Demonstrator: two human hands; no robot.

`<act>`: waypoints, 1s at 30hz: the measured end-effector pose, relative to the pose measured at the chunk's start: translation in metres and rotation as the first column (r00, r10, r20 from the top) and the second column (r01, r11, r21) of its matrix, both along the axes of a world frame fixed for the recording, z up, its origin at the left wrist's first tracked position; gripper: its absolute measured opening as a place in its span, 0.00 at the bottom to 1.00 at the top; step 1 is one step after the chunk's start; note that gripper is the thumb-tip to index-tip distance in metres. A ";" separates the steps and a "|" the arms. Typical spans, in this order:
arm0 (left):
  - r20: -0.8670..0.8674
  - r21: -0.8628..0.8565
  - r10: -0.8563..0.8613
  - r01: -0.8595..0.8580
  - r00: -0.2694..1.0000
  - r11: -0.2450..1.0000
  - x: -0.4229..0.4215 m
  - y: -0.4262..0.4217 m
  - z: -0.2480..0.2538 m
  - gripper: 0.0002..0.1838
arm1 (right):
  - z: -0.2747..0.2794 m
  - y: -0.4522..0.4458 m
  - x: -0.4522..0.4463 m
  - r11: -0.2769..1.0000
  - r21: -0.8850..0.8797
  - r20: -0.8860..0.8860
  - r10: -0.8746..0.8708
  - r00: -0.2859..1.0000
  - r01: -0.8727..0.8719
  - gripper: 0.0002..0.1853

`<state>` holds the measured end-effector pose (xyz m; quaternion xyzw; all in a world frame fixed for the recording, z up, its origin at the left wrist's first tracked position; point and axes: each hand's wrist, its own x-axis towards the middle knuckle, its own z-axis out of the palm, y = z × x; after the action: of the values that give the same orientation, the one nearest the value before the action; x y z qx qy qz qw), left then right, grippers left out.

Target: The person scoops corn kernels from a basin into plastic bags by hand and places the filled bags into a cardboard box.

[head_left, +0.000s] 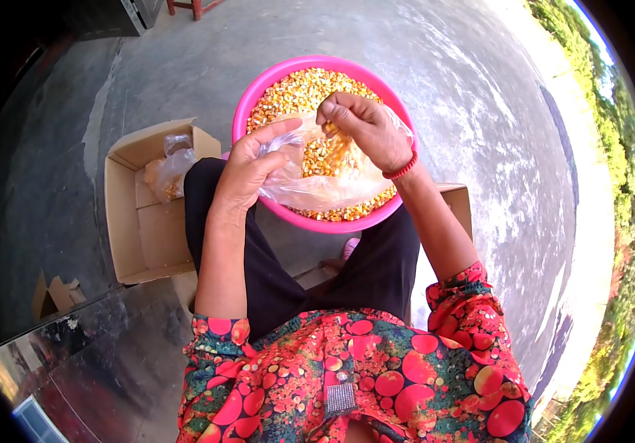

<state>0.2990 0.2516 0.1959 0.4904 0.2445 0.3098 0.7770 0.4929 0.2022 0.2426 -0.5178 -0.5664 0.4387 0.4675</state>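
A round pink basin [242, 122] full of yellow corn kernels [299, 90] rests in front of my knees. Over it lies a clear plastic bag [314, 193] with its mouth spread and kernels inside. The bag's left edge is held by my left hand [252, 166], thumb and fingers at the rim. My right hand [365, 129], with a red bracelet at the wrist, is closed above the bag's opening, and kernels show below its fingers, some blurred as if falling.
On the left stands an open cardboard box [129, 218] holding a tied plastic bag of kernels [170, 173]. Another cardboard box [456, 207] is partly visible beside my right knee. A shiny dark surface [111, 362] is at lower left, a red stool's legs [196, 9] at the top.
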 end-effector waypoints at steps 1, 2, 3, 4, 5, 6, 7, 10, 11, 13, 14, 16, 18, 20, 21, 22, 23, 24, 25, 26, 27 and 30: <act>0.003 0.004 0.007 -0.007 1.000 1.000 0.000 0.000 0.000 0.26 | -0.002 -0.001 0.000 0.996 0.065 0.109 0.058 0.992 -0.066 0.10; 0.004 0.004 0.008 -0.008 1.000 1.000 0.000 0.000 0.001 0.26 | -0.004 -0.001 0.000 0.983 0.123 0.220 0.107 0.969 -0.137 0.09; 0.003 0.003 0.013 -0.013 1.000 1.000 0.001 -0.001 0.003 0.26 | -0.006 -0.002 0.000 0.983 0.122 0.221 0.107 0.969 -0.137 0.09; 0.002 0.002 0.018 -0.018 1.000 1.000 0.001 -0.001 0.003 0.26 | -0.007 -0.003 0.000 0.985 0.105 0.160 0.122 0.980 -0.140 0.08; 0.003 0.002 0.017 -0.017 1.000 1.000 0.001 -0.001 0.003 0.26 | -0.007 -0.004 0.001 0.986 0.088 0.098 0.135 0.986 -0.144 0.07; 0.002 0.002 0.003 -0.003 1.000 1.000 0.001 0.000 0.002 0.26 | 0.000 -0.005 0.004 0.986 0.088 0.098 0.135 0.986 -0.143 0.07; 0.000 0.002 -0.010 0.010 1.000 1.000 0.000 0.000 0.001 0.26 | 0.012 -0.007 0.009 0.996 0.059 0.073 0.070 0.995 -0.074 0.07; -0.003 0.011 -0.005 0.005 1.000 1.000 0.000 -0.001 0.003 0.26 | 0.020 -0.004 0.034 0.978 0.130 -0.001 -0.162 0.987 0.161 0.09; -0.003 0.010 -0.004 0.004 1.000 1.000 0.001 -0.001 0.003 0.26 | 0.017 0.000 0.047 0.963 0.163 0.014 -0.218 0.976 0.213 0.09; 0.010 0.014 0.002 -0.003 1.000 1.000 0.002 -0.002 0.002 0.26 | -0.002 0.008 0.072 0.945 0.198 0.026 -0.272 0.962 0.262 0.10; 0.011 0.015 0.003 -0.004 1.000 1.000 0.002 -0.002 0.001 0.26 | -0.017 0.011 0.083 0.938 0.159 0.081 -0.322 0.943 0.307 0.11; -0.001 0.001 -0.018 0.018 1.000 1.000 0.002 -0.002 0.001 0.26 | -0.066 0.021 0.120 0.938 0.068 0.115 -0.344 0.932 0.339 0.12; -0.009 -0.004 -0.021 0.021 1.000 1.000 0.001 -0.002 0.002 0.25 | -0.082 0.015 0.112 0.914 -0.111 -0.158 -0.403 0.901 0.390 0.14; -0.018 -0.015 -0.029 0.029 0.999 0.999 0.001 -0.003 0.003 0.25 | -0.109 0.016 0.119 0.927 -0.044 -0.026 -0.373 0.927 0.372 0.15; -0.025 -0.003 -0.018 0.018 1.000 1.000 0.002 -0.003 0.003 0.25 | -0.116 0.015 0.114 0.923 -0.104 -0.112 -0.380 0.918 0.370 0.14; -0.032 0.009 -0.008 0.009 0.999 1.000 0.003 -0.003 0.003 0.25 | -0.121 0.012 0.110 0.915 -0.170 -0.221 -0.398 0.891 0.366 0.14; -0.035 0.008 -0.011 0.011 0.999 1.000 0.004 -0.004 0.004 0.25 | -0.125 0.007 0.107 0.907 -0.206 -0.287 -0.415 0.863 0.368 0.14; -0.039 0.009 -0.010 0.010 0.999 1.000 0.004 -0.004 0.006 0.25 | -0.128 0.003 0.104 0.900 -0.242 -0.348 -0.430 0.833 0.363 0.14; -0.042 0.011 -0.007 0.008 0.999 1.000 0.004 -0.004 0.007 0.25 | -0.130 0.001 0.101 0.894 -0.266 -0.387 -0.443 0.809 0.362 0.13; -0.043 0.010 -0.008 0.008 0.999 1.000 0.004 -0.003 0.006 0.25 | -0.131 -0.002 0.099 0.889 -0.284 -0.417 -0.452 0.789 0.360 0.13; -0.044 0.009 -0.016 0.016 0.999 1.000 0.003 -0.002 0.004 0.25 | -0.133 -0.004 0.097 0.884 -0.301 -0.443 -0.463 0.768 0.359 0.13; -0.052 0.007 -0.021 0.021 0.998 1.000 0.004 -0.003 0.005 0.25 | -0.133 -0.008 0.092 0.871 -0.331 -0.489 -0.487 0.724 0.363 0.12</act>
<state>0.3026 0.2486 0.2011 0.5036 0.2582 0.2899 0.7718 0.5851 0.1938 0.1095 -0.5300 -0.2199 0.5083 0.6422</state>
